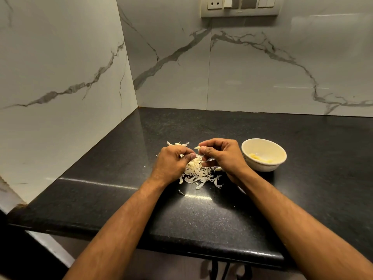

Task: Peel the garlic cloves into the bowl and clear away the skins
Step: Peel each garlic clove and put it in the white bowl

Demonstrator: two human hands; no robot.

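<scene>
— Reaching in from the near edge, what do the two forearms lead to?

— Both cross the black counter [113, 199] and meet over a heap of garlic skins [196, 172]. The left hand [171, 162] has its fingers curled, thumb tip close to the other hand; whether it pinches anything cannot be told. The right hand [221, 154] pinches a pale garlic clove [198, 147] between thumb and forefinger, just above the heap.

— And past the hands?

— A few loose skins lie beyond the left knuckles. Just right of the right hand stands a cream bowl [262, 168] with yellowish peeled cloves [254, 157] inside. Behind it rises the veined marble wall [252, 73], with a switch panel [240, 6] at the top.
</scene>
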